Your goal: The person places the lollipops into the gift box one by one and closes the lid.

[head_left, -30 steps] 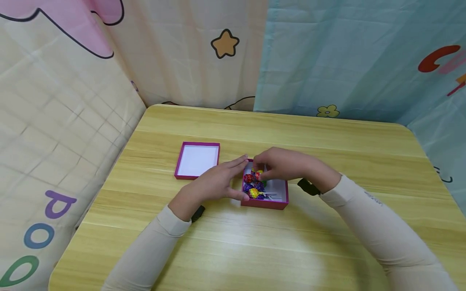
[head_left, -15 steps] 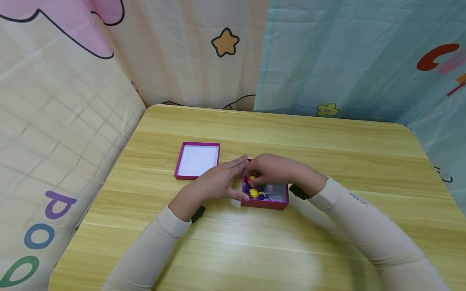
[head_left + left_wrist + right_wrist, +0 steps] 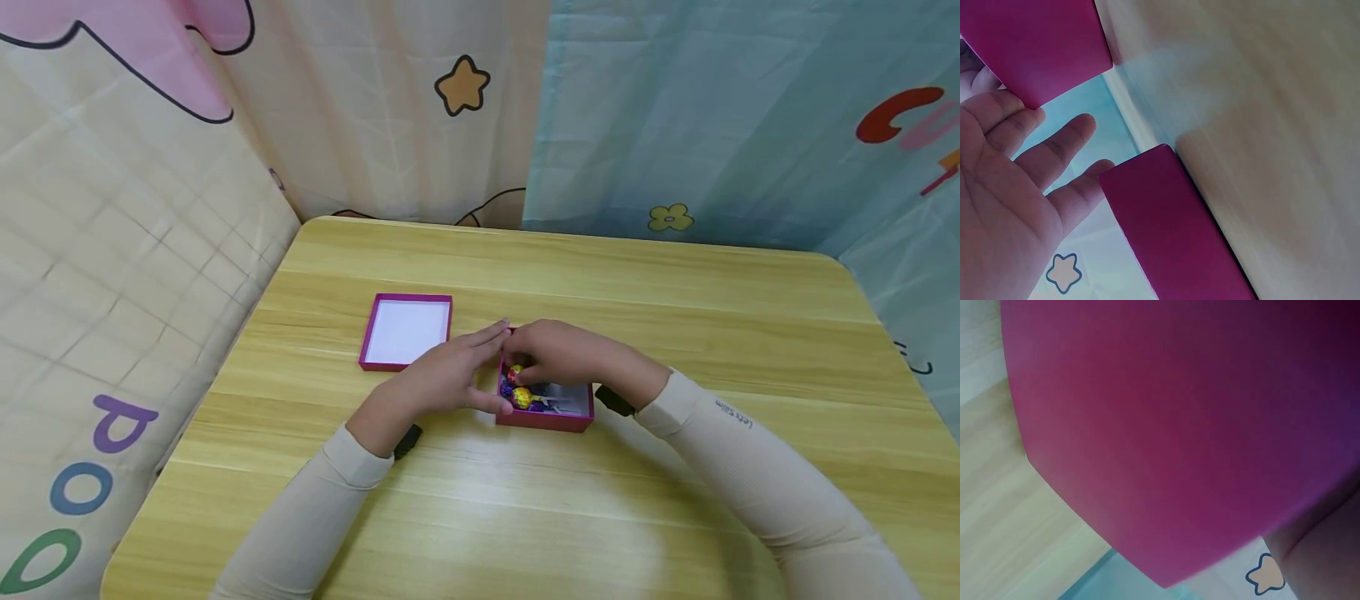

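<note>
An open magenta box (image 3: pixel 543 422) sits mid-table with several wrapped lollipops inside. One with a yellow wrapper (image 3: pixel 521 398) lies in front, its white stick pointing right. My left hand (image 3: pixel 446 375) rests against the box's left side, fingers extended and thumb at the front corner. In the left wrist view, that hand's fingertips (image 3: pixel 1035 115) touch the box wall (image 3: pixel 1029 50). Reaching into the box from the right, my right hand (image 3: pixel 566 354) pinches a red-and-yellow lollipop (image 3: pixel 514 374) at the left side; its fingertips are partly hidden. The box wall (image 3: pixel 1166 437) fills most of the right wrist view.
The magenta lid (image 3: pixel 408 333) lies white inside up, to the left of and slightly behind the box. Underneath is a wood-grain table (image 3: pixel 480 517). Printed curtains (image 3: pixel 637 117) hang behind its far edge and at both sides.
My right hand has moved left and a little lower within the box, carrying the red-and-yellow lollipop toward the left side. The left hand, box and lid have stayed in place.
</note>
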Motion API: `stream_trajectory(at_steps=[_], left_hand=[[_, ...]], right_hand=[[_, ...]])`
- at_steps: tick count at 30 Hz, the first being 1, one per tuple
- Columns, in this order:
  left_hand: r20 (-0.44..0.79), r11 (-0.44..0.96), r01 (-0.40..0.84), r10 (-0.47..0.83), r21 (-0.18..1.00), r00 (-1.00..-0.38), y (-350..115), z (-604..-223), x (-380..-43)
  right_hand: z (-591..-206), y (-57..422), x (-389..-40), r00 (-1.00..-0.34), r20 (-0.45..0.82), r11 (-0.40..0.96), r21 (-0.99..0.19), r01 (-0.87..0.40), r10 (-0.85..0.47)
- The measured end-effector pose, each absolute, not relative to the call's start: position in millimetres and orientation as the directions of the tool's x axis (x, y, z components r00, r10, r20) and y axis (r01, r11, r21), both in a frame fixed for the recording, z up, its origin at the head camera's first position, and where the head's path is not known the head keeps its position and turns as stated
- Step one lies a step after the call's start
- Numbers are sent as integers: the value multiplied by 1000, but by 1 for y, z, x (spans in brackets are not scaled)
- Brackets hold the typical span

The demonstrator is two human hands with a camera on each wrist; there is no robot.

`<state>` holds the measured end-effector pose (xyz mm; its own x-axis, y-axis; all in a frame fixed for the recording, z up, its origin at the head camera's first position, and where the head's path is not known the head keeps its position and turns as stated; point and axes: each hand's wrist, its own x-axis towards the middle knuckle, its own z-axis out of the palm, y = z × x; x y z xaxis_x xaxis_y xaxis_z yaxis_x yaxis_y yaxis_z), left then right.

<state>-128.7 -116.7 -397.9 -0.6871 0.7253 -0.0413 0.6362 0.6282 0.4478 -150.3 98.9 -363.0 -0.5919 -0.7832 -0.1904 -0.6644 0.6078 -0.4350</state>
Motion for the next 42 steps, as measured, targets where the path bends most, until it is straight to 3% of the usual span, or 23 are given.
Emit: stream_trajectory(at_steps=[11,23,29,34,42], left_hand=[[-83,659,601,702,453,-707,-114,-397,-130],[-99,674,609,700,418,-707,-114,-395,-128],[-85,666,629,711,401,-698,-116,-396,-128],[-41,645,647,720,406,-693,-121,-396,-126],[45,659,651,689,378,-723,-150,-395,-122]], right_hand=[[-341,124,-138,-693,-148,666,-473,-577,-706],[-334,226,-87,-890,4,759,-521,-391,-456],[-348,286,-58,-937,46,805,-498,-322,-346],[-358,324,-43,-972,11,849,-486,-210,-234],[-370,342,-31,-983,25,870,-462,-174,-183]])
